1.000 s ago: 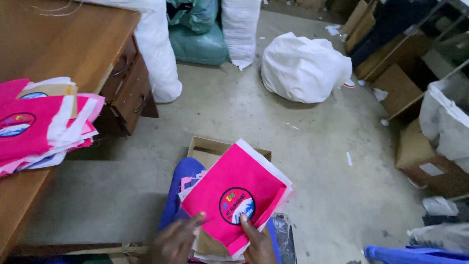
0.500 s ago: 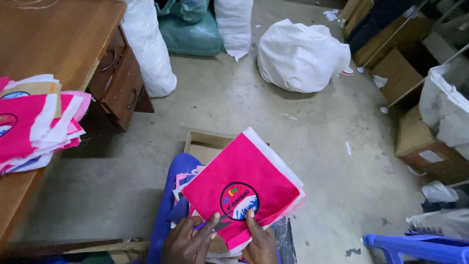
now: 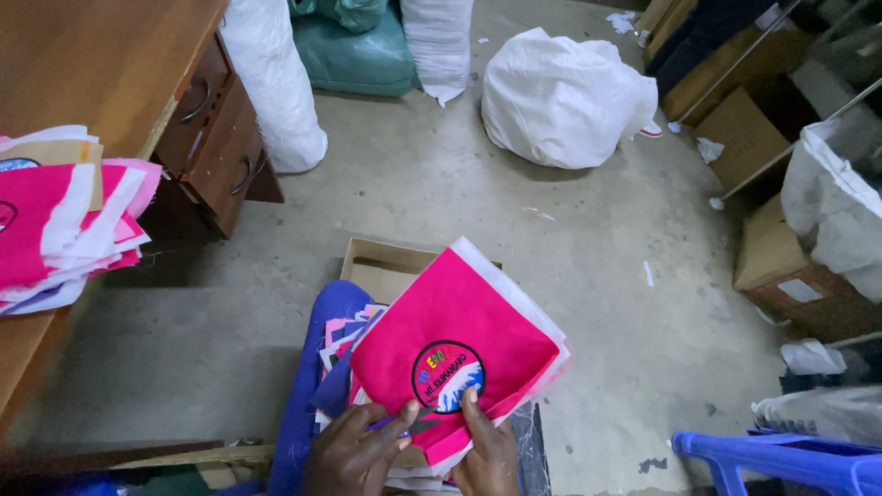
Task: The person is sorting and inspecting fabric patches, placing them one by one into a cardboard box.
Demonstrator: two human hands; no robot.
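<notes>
Hands cut off at frame edge — left hand, right hand fingers pinching pink cloth.

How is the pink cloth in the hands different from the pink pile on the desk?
The pink cloth is gripped by the left hand and right hand; the pile on the desk lies untouched. The held cloth shows a whole round badge; the pile's badges are cut off at the picture's edge. Both are bright pink with white edges.

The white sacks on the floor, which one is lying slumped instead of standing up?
The round white sack alone mid-floor, right of the green sack; the two other white sacks stand tall either side of that green one.
</notes>
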